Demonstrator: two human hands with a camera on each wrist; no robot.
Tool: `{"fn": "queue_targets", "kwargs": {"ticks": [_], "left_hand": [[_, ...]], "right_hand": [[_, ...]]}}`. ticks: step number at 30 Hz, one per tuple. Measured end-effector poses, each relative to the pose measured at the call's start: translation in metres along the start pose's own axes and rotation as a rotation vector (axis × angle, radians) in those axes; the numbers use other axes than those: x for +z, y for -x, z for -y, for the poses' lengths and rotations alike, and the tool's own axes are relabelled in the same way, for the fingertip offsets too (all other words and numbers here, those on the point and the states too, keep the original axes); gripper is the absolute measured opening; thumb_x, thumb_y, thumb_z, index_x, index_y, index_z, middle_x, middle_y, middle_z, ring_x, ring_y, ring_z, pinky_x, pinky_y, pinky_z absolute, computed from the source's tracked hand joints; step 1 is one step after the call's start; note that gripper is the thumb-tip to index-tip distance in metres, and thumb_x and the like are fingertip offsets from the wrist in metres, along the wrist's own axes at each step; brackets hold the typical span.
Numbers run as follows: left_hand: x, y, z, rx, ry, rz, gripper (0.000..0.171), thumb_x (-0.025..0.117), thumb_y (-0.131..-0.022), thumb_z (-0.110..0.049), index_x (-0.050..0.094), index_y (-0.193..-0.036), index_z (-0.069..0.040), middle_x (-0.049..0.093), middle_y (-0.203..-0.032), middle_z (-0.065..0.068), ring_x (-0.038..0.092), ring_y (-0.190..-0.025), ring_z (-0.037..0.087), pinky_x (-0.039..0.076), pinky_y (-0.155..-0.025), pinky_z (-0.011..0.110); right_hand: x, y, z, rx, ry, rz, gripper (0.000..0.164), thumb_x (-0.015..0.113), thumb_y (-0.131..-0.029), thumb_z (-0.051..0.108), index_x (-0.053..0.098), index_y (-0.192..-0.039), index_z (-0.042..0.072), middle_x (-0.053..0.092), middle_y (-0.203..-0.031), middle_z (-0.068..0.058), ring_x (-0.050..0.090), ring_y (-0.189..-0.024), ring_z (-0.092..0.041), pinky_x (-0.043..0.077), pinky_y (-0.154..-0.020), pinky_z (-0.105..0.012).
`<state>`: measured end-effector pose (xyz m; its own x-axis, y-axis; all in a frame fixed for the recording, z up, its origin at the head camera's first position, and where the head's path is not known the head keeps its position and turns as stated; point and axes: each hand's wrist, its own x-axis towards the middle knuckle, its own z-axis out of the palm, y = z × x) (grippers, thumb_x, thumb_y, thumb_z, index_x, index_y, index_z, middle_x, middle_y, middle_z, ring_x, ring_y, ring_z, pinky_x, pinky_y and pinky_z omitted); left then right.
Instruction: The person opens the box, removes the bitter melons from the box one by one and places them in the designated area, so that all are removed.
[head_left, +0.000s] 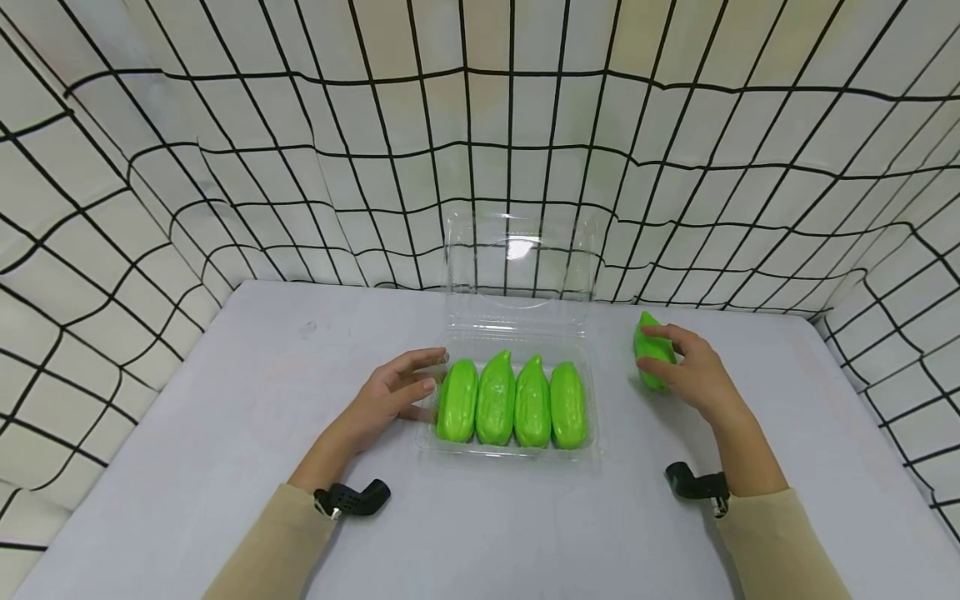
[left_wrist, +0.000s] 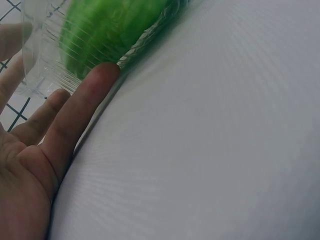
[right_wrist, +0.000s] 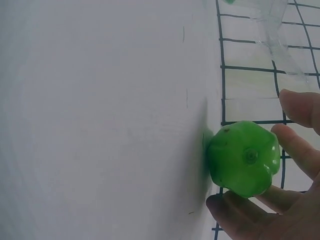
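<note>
A clear plastic clamshell box sits on the table with its lid raised behind it. Several bright green, ridged toy vegetables with pointed tips lie side by side in it. My left hand is at the box's left wall, fingers extended, and in the left wrist view one fingertip is right at the ribbed plastic. Right of the box, another green toy vegetable lies on the table. Around it spreads my right hand, fingers along its far side and the thumb apart from it in the right wrist view.
White panels with a black wire grid enclose the table at the back and both sides. The clear lid leans upright against the back grid. Both wrists wear a black camera mount. White table surface stretches in front of the box.
</note>
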<state>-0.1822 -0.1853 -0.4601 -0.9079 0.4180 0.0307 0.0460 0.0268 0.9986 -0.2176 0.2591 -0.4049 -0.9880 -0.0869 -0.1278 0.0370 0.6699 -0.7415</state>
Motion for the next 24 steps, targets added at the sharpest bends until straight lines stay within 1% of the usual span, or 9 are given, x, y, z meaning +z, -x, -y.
{"fn": "queue_targets", "kwargs": {"ticks": [8,15,24], "left_hand": [[0.0008,-0.0007,-0.0002,0.001,-0.01,0.003,0.048,0.057,-0.102,-0.016,0.045,-0.148,-0.013,0.04,-0.154,0.013,0.044,-0.138,0.037,0.061,-0.081,0.05],[0.001,-0.0003,-0.0006,0.01,-0.018,0.004,0.048,0.057,-0.102,-0.016,0.045,-0.148,-0.012,0.04,-0.154,0.015,0.049,-0.135,0.03,0.062,-0.08,0.048],[0.0006,0.0,-0.0019,-0.001,-0.01,0.002,0.049,0.057,-0.102,-0.016,0.044,-0.149,-0.011,0.04,-0.154,0.013,0.048,-0.136,0.03,0.061,-0.082,0.048]], "right_hand": [[0.0023,0.0012,-0.0003,-0.037,-0.008,-0.012,0.055,0.066,-0.096,0.027,0.05,-0.146,0.011,0.031,-0.159,-0.021,0.028,-0.143,-0.051,0.036,-0.106,-0.071],[0.004,0.0014,-0.0006,-0.05,-0.015,-0.012,0.056,0.066,-0.096,0.033,0.052,-0.145,0.011,0.026,-0.162,-0.019,0.025,-0.145,-0.05,0.03,-0.109,-0.072],[0.0038,-0.0002,0.0009,-0.04,-0.004,-0.014,0.056,0.066,-0.096,0.034,0.052,-0.144,0.01,0.019,-0.163,-0.024,0.014,-0.149,-0.049,0.022,-0.112,-0.074]]}}
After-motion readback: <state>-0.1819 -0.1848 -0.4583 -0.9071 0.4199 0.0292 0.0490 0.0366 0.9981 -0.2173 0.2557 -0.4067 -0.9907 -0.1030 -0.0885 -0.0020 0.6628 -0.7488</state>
